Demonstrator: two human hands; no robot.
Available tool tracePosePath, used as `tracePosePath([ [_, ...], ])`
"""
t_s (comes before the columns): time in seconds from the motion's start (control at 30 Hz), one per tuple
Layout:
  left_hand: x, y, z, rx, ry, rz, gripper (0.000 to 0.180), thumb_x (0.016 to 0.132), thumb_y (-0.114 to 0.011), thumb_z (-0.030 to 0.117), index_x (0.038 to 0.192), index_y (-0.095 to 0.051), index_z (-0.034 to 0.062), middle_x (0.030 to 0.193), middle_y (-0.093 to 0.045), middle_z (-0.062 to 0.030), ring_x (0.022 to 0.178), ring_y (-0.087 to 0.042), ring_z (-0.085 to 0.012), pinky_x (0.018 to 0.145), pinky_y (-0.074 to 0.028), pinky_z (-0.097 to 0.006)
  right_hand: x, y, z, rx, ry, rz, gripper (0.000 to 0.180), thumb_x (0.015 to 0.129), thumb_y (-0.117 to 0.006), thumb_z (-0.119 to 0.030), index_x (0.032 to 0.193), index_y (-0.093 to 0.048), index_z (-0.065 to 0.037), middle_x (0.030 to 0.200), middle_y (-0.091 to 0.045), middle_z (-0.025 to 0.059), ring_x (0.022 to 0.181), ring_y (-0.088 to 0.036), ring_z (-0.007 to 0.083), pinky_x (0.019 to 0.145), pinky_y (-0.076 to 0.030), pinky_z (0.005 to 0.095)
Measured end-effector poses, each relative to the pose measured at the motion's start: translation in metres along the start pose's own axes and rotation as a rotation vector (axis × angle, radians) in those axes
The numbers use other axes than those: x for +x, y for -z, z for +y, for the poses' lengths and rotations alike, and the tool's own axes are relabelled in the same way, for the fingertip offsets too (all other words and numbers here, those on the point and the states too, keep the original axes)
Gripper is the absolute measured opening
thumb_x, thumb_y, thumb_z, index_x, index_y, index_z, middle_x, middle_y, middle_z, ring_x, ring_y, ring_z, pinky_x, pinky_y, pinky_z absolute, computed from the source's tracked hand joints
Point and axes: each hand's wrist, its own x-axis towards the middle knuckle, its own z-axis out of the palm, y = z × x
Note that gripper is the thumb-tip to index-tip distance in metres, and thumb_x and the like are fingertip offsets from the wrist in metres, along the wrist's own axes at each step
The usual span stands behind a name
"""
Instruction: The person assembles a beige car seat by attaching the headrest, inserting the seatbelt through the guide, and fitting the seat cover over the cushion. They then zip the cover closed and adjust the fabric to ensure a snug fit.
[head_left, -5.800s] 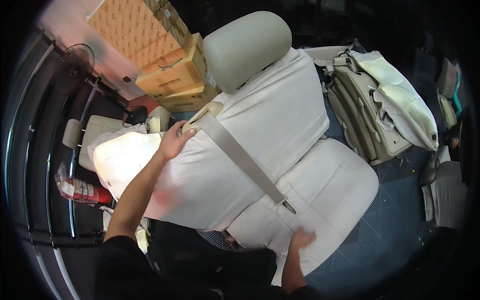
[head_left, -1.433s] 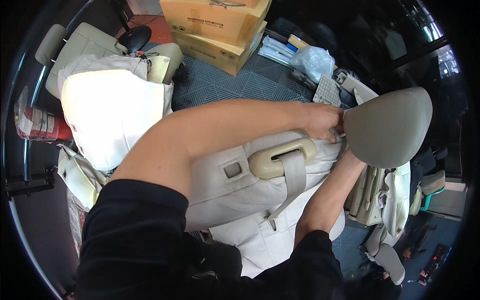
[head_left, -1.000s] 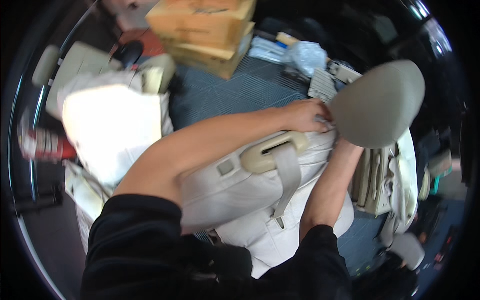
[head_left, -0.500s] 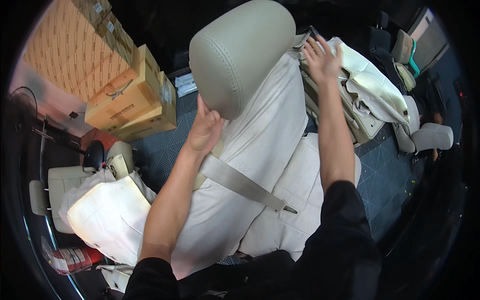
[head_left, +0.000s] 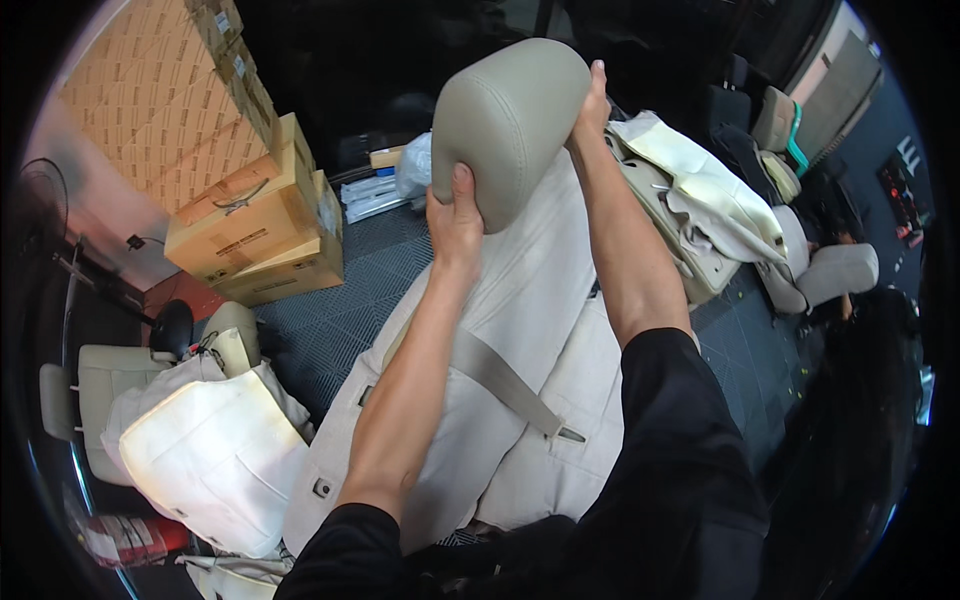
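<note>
A beige stitched car headrest (head_left: 505, 130) is between my two hands at the top of a car seat's backrest (head_left: 535, 265). My left hand (head_left: 457, 218) grips its left end, the thumb up on the near face. Around the right end, my right hand (head_left: 592, 108) is closed, most of its fingers hidden behind the padding. Whether the headrest's posts sit in the backrest is hidden. Pale cloth covers the backrest and seat cushion (head_left: 555, 440). A grey belt strap (head_left: 505, 378) crosses the backrest under my forearms, ending at a metal tongue.
Cardboard boxes (head_left: 245, 240) are stacked at the far left on the dark tiled floor (head_left: 345, 285). Another beige seat (head_left: 110, 375) with pale covers (head_left: 215, 455) lies at left, near a red fire extinguisher (head_left: 130, 540). More seat parts (head_left: 700, 190) are piled at right.
My right hand has moved from beside the backrest's far corner onto the headrest's right end. The headrest now appears smaller and farther off. My left thumb has come round its near face.
</note>
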Motion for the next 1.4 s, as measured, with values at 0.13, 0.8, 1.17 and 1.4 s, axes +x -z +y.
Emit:
tracePosePath([
  [0.13, 0.003, 0.014, -0.015, -0.132, -0.105, -0.034, 0.091, 0.091, -0.054, 0.072, 0.148, -0.037, 0.0030, 0.144, -0.047, -0.0100, 0.136, -0.040, -0.0204, 0.114, -0.031, -0.039, 0.005, -0.011, 0.007, -0.057, 0.115, 0.062, 0.069, 0.095, -0.052, -0.058, 0.101, -0.068, 0.009, 0.095, -0.071, 0.0174, 0.085, -0.069, 0.0266, 0.078, -0.055, 0.0393],
  [0.8, 0.000, -0.001, 0.013, -0.432, -0.002, 0.046, 0.074, 0.098, -0.043, 0.066, 0.145, -0.045, 0.0090, 0.143, -0.050, -0.0069, 0.131, -0.047, -0.0237, 0.113, -0.036, -0.040, 0.048, 0.021, 0.031, 0.126, 0.059, -0.208, 0.060, 0.100, -0.047, -0.047, 0.082, -0.069, 0.006, 0.082, -0.071, 0.0130, 0.082, -0.066, 0.0258, 0.081, -0.050, 0.0353],
  [1.17, 0.013, -0.014, 0.029, -0.443, 0.077, 0.104, 0.060, 0.100, -0.040, 0.059, 0.134, -0.054, 0.0118, 0.134, -0.055, -0.0030, 0.127, -0.050, -0.0205, 0.107, -0.041, -0.038, -0.029, 0.080, 0.103, -1.789, 0.751, -0.395, 0.026, 0.095, -0.051, -0.029, 0.098, -0.070, -0.011, 0.101, -0.071, 0.0100, 0.101, -0.064, 0.0284, 0.092, -0.041, 0.0503],
  [1.4, 0.011, -0.030, 0.025, -0.440, 0.059, 0.183, 0.060, 0.100, -0.038, 0.058, 0.135, -0.054, 0.0111, 0.138, -0.053, -0.0039, 0.129, -0.049, -0.0218, 0.110, -0.038, -0.039, -0.032, 0.092, 0.108, -1.700, 0.679, -0.291, 0.025, 0.096, -0.053, -0.029, 0.105, -0.069, -0.012, 0.107, -0.068, 0.0061, 0.108, -0.059, 0.0284, 0.094, -0.040, 0.0528],
])
